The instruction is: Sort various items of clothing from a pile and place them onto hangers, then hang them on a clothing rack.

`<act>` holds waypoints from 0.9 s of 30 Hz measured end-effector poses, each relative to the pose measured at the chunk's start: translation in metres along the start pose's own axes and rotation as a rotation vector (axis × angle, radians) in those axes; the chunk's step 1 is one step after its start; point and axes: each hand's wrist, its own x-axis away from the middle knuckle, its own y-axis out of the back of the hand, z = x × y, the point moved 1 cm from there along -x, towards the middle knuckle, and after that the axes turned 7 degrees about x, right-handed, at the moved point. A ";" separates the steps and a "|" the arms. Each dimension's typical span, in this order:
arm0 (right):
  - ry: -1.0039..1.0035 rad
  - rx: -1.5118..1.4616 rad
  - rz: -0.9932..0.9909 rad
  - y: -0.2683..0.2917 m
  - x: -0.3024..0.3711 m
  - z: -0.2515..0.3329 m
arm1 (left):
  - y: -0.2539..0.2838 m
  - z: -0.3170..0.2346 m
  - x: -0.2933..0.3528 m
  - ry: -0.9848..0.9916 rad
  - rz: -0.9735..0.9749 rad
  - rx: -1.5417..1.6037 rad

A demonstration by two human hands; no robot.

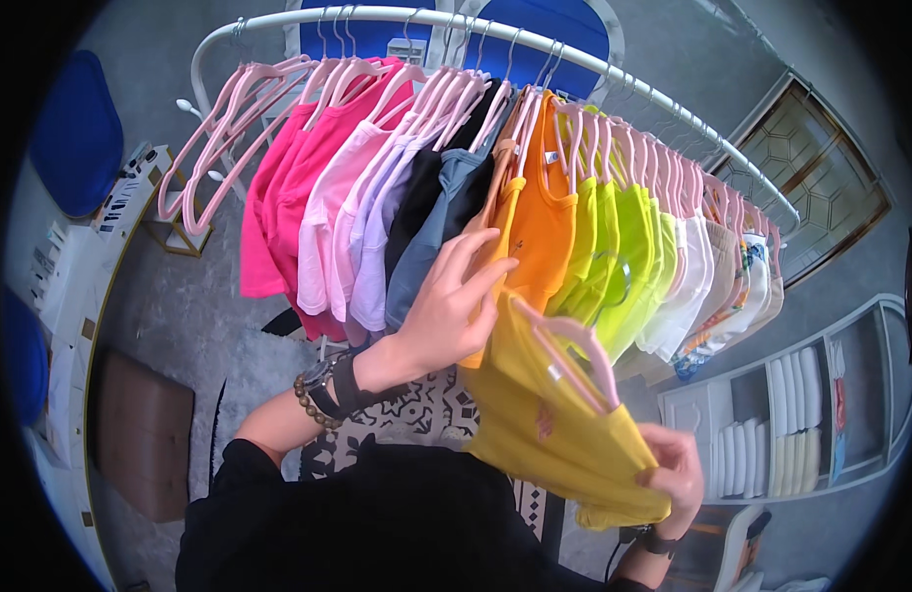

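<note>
A yellow top (520, 419) on a pink hanger (601, 367) is held off the rack, tilted, in front of me. My right hand (675, 476) grips its edge between thumb and fingers at the lower right. The hanger's metal hook (621, 281) points up toward the lime-green tops (625, 296). My left hand (454, 301) reaches to the hanging orange tops (552, 232), its fingers spread and touching the front of them. Part of the nearer orange top is hidden behind that hand.
A curved white clothes rail (663, 87) carries pink, lilac, black, blue, green and white garments, with bare pink hangers (201, 187) at its left end. A brown stool (145, 434) and a white counter (76, 296) stand left; a white shelf unit (801, 493) with folded clothes stands right.
</note>
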 end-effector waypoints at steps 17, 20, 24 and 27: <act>-0.059 -0.040 0.059 -0.028 -0.011 0.011 | -0.016 0.057 -0.006 0.430 0.380 0.149; 0.076 -0.130 -0.018 -0.034 -0.025 0.024 | -0.002 0.055 -0.004 0.469 0.185 0.153; 0.360 -0.211 -0.351 -0.071 -0.055 0.060 | 0.002 0.068 0.005 0.455 0.088 0.119; 0.447 -0.259 -0.271 -0.089 -0.094 0.089 | -0.001 0.078 0.012 0.456 0.045 -0.036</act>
